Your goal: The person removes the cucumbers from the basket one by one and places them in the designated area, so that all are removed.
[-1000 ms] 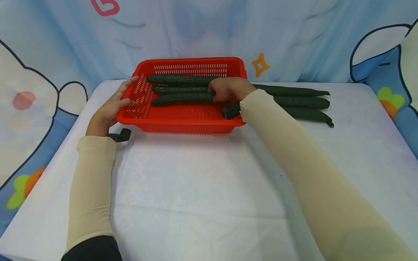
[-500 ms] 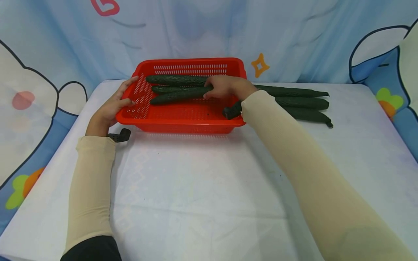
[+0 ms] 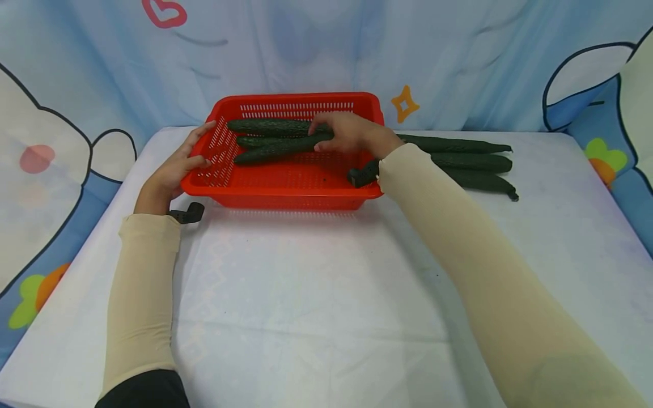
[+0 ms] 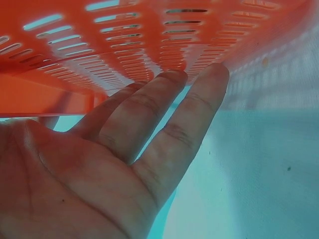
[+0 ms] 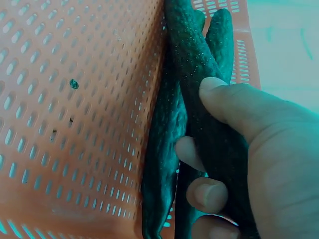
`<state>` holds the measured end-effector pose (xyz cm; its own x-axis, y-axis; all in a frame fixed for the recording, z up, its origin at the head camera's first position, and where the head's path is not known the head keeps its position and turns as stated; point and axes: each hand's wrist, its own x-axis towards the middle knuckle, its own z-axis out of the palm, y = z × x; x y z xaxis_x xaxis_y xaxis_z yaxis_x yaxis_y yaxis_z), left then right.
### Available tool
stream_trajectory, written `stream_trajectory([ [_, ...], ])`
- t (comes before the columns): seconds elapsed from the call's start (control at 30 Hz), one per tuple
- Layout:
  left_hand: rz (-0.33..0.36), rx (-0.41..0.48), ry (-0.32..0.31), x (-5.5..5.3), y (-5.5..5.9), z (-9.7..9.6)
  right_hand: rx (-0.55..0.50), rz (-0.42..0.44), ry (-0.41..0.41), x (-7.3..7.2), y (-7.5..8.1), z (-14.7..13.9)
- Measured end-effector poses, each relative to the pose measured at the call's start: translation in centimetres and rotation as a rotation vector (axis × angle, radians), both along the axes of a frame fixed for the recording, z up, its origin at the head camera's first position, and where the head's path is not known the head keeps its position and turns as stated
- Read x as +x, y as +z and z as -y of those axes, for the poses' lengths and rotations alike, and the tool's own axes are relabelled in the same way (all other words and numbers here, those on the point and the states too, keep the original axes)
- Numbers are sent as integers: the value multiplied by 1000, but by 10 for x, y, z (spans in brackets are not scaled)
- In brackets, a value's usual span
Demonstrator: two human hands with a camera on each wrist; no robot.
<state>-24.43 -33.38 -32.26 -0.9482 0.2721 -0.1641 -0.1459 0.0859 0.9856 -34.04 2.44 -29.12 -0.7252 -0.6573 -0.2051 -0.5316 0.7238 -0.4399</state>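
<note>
A red perforated plastic basket [image 3: 285,201] stands toward the back of the white table. My left hand [image 3: 176,167] holds its left end, thumb over the rim. In the left wrist view, several fingers [image 4: 172,134] extend along the underside of the perforated wall. Inside the basket, my right hand [image 3: 349,133] grips a long dark green cucumber [image 3: 278,150]. The right wrist view shows my thumb [image 5: 224,97] on top and fingertips curled around the far side of this cucumber [image 5: 194,64]. Two more cucumbers lie beside it, one along the back [image 3: 270,126]; their right ends are hidden.
Three more cucumbers [image 3: 471,162] lie side by side on the white-covered table [image 3: 306,294], right of the basket, partly behind my right sleeve. A blue patterned curtain [image 3: 326,51] hangs behind. Black wrist cameras [image 3: 189,213] are worn at both wrists.
My right hand has moved a little left and back inside the basket, and the front cucumber has tilted toward the others. My left hand stays at the basket's left end.
</note>
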Motion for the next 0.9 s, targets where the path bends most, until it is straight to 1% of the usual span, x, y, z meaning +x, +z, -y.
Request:
stream_trajectory([
  [0.23,-10,0,1,-1,-2,-1,-26,-45,-6,-1,0,-2],
  [0.37,-6,12,-6,-3,-3,-2,-46,-50,0,-1,0,-5],
  [0.5,-5,4,-10,-3,-4,-3,-59,-55,5,1,2,-6],
  [0.7,-10,-3,-12,-5,-4,-6,-74,-72,-8,7,9,-8],
  [0.9,-15,-8,-17,-6,-4,-8,-87,-126,-11,13,21,-10],
])
